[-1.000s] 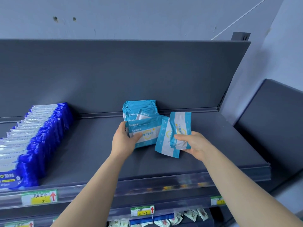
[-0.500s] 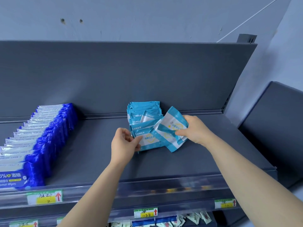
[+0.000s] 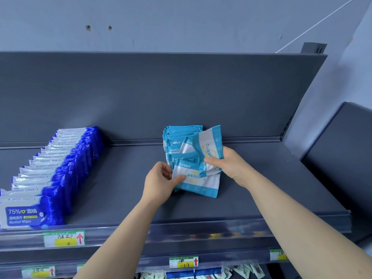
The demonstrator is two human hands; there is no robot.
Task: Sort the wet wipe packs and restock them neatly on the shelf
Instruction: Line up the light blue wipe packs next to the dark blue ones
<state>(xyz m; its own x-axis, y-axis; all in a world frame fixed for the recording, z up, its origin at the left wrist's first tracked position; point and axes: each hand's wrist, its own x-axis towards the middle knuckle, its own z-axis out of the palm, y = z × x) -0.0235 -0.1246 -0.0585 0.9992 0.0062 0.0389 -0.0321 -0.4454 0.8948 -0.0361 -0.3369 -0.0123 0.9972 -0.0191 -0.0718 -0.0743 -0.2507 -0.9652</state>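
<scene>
Left of the teal packs (image 3: 182, 146) both hands' fingers (image 3: 180, 179) pinch, dark-blue packs (image 3: 60, 170) stand.

A shop aisle: grey display shelf (image 3: 241, 198), price tags (image 3: 64, 238) (handwritten) along its edge.

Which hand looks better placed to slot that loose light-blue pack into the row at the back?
The right hand, probably. It already grips the loose pack, raised beside the light-blue row. The left hand is occupied pinching the front pack lying on the shelf.
</scene>
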